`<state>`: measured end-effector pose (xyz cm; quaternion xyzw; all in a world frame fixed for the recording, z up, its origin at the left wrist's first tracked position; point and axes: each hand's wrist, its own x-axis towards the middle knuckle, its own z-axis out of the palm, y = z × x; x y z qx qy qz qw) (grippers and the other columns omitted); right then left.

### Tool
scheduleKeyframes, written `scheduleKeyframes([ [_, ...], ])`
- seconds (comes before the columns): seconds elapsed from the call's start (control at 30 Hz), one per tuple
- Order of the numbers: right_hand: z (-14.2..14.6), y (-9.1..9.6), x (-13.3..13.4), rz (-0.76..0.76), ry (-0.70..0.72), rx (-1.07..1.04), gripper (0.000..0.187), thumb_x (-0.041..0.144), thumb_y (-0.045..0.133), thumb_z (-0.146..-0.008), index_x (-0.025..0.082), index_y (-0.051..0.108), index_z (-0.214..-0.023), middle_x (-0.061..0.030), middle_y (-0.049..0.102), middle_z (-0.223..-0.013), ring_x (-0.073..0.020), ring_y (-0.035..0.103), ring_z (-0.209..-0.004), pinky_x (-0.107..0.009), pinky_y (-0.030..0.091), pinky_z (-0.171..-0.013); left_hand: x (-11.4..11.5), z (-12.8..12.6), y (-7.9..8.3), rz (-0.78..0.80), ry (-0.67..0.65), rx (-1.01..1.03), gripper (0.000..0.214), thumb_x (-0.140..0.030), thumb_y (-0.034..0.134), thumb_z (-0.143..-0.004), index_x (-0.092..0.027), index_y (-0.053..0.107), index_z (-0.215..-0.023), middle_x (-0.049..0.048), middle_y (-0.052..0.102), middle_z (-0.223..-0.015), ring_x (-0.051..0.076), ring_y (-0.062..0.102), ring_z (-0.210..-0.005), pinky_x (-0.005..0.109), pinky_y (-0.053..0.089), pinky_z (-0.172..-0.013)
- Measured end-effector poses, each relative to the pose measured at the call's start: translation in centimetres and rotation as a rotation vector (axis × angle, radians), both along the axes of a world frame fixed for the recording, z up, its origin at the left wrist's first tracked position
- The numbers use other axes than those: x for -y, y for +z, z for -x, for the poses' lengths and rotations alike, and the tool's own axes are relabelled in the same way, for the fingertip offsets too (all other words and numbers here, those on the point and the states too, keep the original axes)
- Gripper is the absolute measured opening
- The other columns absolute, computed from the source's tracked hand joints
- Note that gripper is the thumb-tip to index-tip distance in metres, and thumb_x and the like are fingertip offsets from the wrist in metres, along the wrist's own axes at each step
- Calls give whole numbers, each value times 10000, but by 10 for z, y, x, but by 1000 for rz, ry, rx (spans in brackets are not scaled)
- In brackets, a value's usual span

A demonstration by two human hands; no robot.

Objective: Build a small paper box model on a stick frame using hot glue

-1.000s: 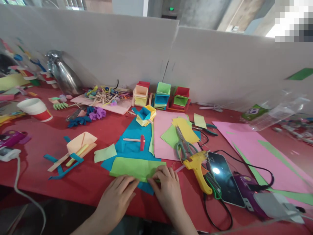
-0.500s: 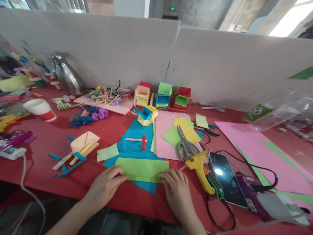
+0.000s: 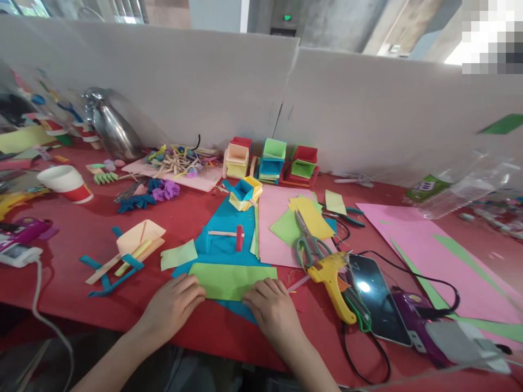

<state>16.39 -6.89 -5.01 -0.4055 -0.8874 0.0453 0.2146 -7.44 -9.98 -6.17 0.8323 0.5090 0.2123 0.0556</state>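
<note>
A folded strip of light green paper (image 3: 229,280) lies across a blue paper sheet (image 3: 223,218) near the table's front edge. My left hand (image 3: 177,299) has its fingers closed on the strip's lower left edge. On the lower edge right of the middle, my right hand (image 3: 273,305) presses with bunched fingers; its fingertips partly cover the fold. Just behind the strip is a small blue and red piece joined by a wooden stick (image 3: 223,233). A pale green scrap (image 3: 178,255) sits left of it.
To the right are scissors (image 3: 308,239), a yellow glue gun (image 3: 333,283), a phone (image 3: 382,299) and a purple power strip (image 3: 420,321) with cables. A paper cart model (image 3: 139,245) stands left, near a paper cup (image 3: 67,182). Folded paper boxes (image 3: 273,158) line the partition.
My right hand has moved left along the strip's lower edge, from its right corner toward the middle. My left hand stays at the left end.
</note>
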Motion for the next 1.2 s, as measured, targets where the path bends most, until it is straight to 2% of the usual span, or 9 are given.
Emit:
scheduleKeyframes([
  [0.13, 3, 4, -3, 21, -45, 111, 114, 211, 515, -836, 194, 565, -736, -9, 566, -728, -154, 469, -702, -292, 284, -651, -6, 0, 8, 61, 40, -35, 254, -276, 382, -882, -196, 563, -723, 8, 560, -720, 150, 518, -709, 265, 408, -634],
  [0.3, 11, 11, -5, 53, -123, 284, 113, 156, 499, -830, 184, 567, -745, -28, 575, -731, -182, 491, -710, -318, 271, -649, -14, 1, 15, 171, 15, -88, 209, -231, 413, -866, -194, 552, -716, 3, 554, -718, 156, 510, -698, 276, 391, -624],
  [0.4, 14, 14, -7, 54, -125, 332, 122, 149, 490, -832, 178, 568, -743, -40, 583, -734, -195, 503, -714, -330, 270, -649, -16, -1, 20, 134, -26, -143, 178, -168, 418, -848, -196, 548, -731, 12, 549, -735, 172, 502, -723, 297, 389, -647],
  [0.57, 12, 14, -8, 59, -78, 332, 79, 188, 540, -815, 183, 560, -740, -31, 586, -756, -194, 507, -731, -324, 280, -656, -15, -14, 28, 122, -173, -140, 183, -119, 435, -832, -215, 571, -908, 28, 562, -847, 180, 511, -829, 305, 413, -717],
  [0.67, 11, 14, -6, 71, -80, 313, 79, 195, 541, -817, 184, 564, -742, -23, 585, -752, -186, 508, -732, -317, 288, -659, -14, -24, 25, 121, -161, -102, 122, -174, 462, -838, -197, 582, -835, 26, 556, -798, 169, 523, -773, 281, 428, -664],
  [0.77, 12, 15, -5, 114, -32, 234, 68, 265, 592, -789, 200, 575, -784, -7, 589, -780, -173, 508, -761, -297, 301, -665, -14, -29, 18, 70, -116, -62, 172, -174, 424, -856, -184, 576, -777, 24, 545, -758, 159, 524, -740, 269, 428, -637],
  [0.97, 14, 13, -7, 203, -32, 114, 76, 265, 575, -807, 219, 603, -753, 15, 597, -756, -135, 510, -742, -262, 312, -647, -13, -25, 14, 61, -82, -55, 232, -207, 384, -877, -178, 564, -734, 24, 534, -731, 150, 526, -719, 257, 427, -617],
  [1.2, 21, 17, -10, 206, -81, 188, 107, 228, 527, -827, 206, 584, -739, -1, 599, -774, -150, 517, -749, -276, 311, -644, -10, -25, 15, 75, -31, -81, 207, -208, 385, -872, -176, 553, -756, 35, 538, -763, 170, 531, -750, 285, 429, -646],
])
